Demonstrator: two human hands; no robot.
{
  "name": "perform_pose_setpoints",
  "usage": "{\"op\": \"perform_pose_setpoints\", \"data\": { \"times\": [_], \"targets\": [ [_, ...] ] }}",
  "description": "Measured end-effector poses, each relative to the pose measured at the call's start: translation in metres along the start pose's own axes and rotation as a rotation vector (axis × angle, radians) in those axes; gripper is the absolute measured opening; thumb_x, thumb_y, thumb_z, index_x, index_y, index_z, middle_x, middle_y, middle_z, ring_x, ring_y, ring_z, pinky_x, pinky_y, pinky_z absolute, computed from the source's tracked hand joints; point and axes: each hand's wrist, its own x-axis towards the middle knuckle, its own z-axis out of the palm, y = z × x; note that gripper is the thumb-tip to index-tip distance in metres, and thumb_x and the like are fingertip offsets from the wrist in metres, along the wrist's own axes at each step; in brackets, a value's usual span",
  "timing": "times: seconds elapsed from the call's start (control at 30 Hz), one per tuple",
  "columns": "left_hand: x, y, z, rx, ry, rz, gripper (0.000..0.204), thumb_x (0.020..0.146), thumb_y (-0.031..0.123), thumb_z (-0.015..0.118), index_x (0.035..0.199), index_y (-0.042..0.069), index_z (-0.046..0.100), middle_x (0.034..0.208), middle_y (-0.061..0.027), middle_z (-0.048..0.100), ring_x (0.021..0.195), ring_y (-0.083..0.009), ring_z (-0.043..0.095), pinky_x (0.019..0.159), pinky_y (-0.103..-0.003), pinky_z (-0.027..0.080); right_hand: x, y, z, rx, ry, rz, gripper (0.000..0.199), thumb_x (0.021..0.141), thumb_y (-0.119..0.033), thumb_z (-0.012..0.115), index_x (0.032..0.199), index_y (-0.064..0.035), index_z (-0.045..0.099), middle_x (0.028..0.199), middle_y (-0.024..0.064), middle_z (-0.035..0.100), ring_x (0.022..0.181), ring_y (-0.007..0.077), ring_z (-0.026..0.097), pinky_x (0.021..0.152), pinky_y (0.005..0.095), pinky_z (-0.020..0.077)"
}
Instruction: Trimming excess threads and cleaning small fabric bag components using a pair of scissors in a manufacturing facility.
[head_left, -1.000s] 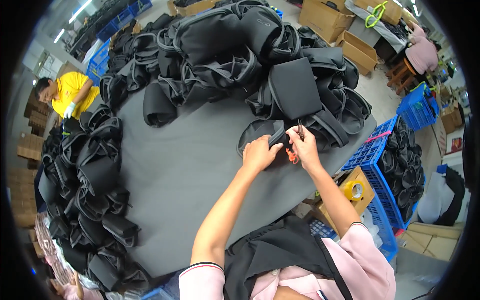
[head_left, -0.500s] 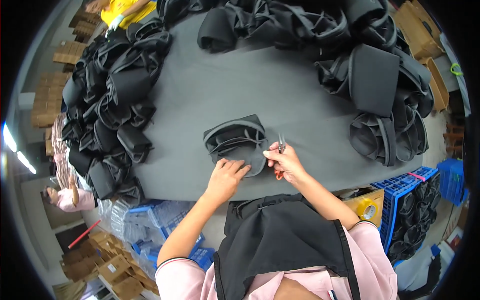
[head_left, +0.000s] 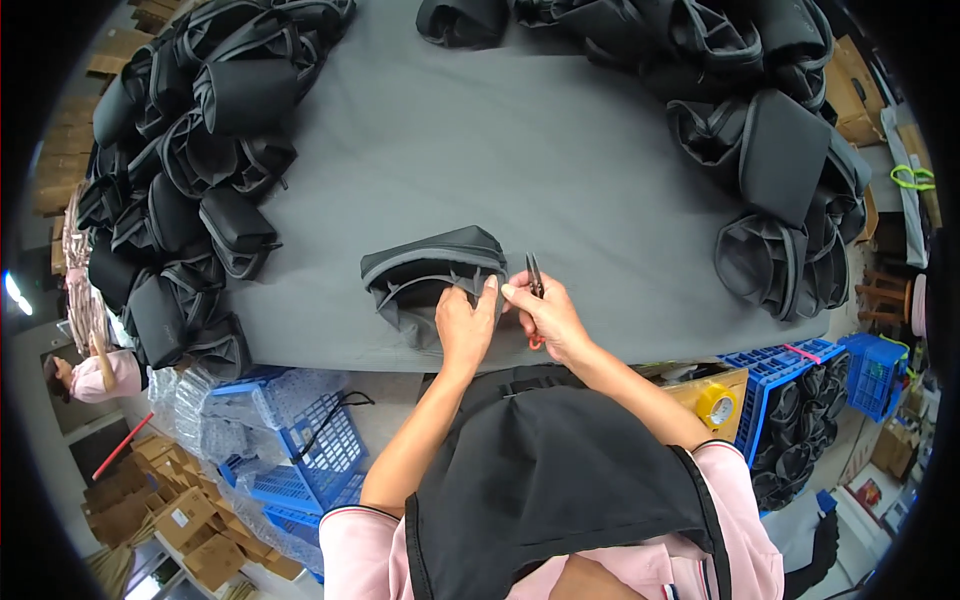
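A black fabric pouch (head_left: 430, 247) lies opened out on the table just in front of me, its zippered rim curving upward. My left hand (head_left: 466, 328) has its fingers down inside the pouch and its thumb at the right side of the rim, pinching the fabric there. Close beside it, my right hand (head_left: 550, 318) grips a small pair of scissors (head_left: 535, 276). The dark blades point up and away from me, while part of an orange handle shows below the palm. My right fingertips are at the pouch's right edge; whether they pinch it too is hard to see.
The table (head_left: 520, 150) has a dark grey cover. Piles of black pouches (head_left: 240, 95) line its left, far and right sides. Blue crates (head_left: 318, 445) stand below the near edge, with yellow tape (head_left: 715, 405) at right. Another person (head_left: 105, 375) is at far left.
My left hand has gone from lying on the pouch's front to gripping inside its right rim. The pouch is tilted up more, and my right hand has come in closer. The whole view has shifted.
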Motion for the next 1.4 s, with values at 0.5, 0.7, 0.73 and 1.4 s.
{"op": "perform_pose_setpoints", "data": {
  "times": [0.5, 0.7, 0.73, 1.4],
  "targets": [
    [0.01, 0.007, -0.016, -0.532, -0.068, -0.176, 0.022, 0.08, 0.016, 0.065, 0.076, -0.005, 0.06, 0.067, -0.002, 0.059, 0.062, -0.0077, 0.048, 0.057, -0.026, 0.041, -0.029, -0.012, -0.003, -0.867, 0.122, -0.406, 0.029, 0.084, -0.017, 0.06, 0.108, -0.004, 0.051, 0.082, 0.0065, 0.056, 0.07, 0.0147, 0.053, 0.068, 0.0319, 0.0442],
    [0.01, 0.005, -0.009, -0.498, -0.06, -0.126, 0.022, 0.079, 0.016, 0.065, 0.073, -0.004, 0.06, 0.062, -0.0036, 0.058, 0.058, -0.0094, 0.048, 0.054, -0.027, 0.041, -0.017, -0.024, -0.006, -0.748, 0.116, -0.305, 0.025, 0.08, -0.016, 0.064, 0.103, -0.0074, 0.057, 0.088, 0.0091, 0.064, 0.076, 0.0224, 0.063, 0.07, 0.032, 0.0473],
    [0.01, 0.004, -0.008, -0.493, -0.042, -0.105, 0.023, 0.079, 0.016, 0.065, 0.072, -0.004, 0.059, 0.061, -0.0036, 0.057, 0.056, -0.0097, 0.048, 0.053, -0.028, 0.041, -0.018, -0.028, -0.004, -0.748, 0.112, -0.301, 0.025, 0.08, -0.016, 0.064, 0.103, -0.0074, 0.057, 0.088, 0.0091, 0.064, 0.076, 0.0224, 0.063, 0.07, 0.032, 0.0473],
    [0.01, 0.018, -0.008, -0.234, -0.113, -0.126, 0.022, 0.079, 0.019, 0.065, 0.076, -0.003, 0.061, 0.066, -0.0115, 0.06, 0.06, -0.0217, 0.054, 0.059, -0.034, 0.043, -0.023, -0.04, -0.01, -1.115, 0.174, -0.597, 0.018, 0.076, -0.012, 0.065, 0.093, -0.008, 0.059, 0.076, 0.0083, 0.064, 0.063, 0.0265, 0.06, 0.056, 0.0339, 0.0463]
  ]
}}
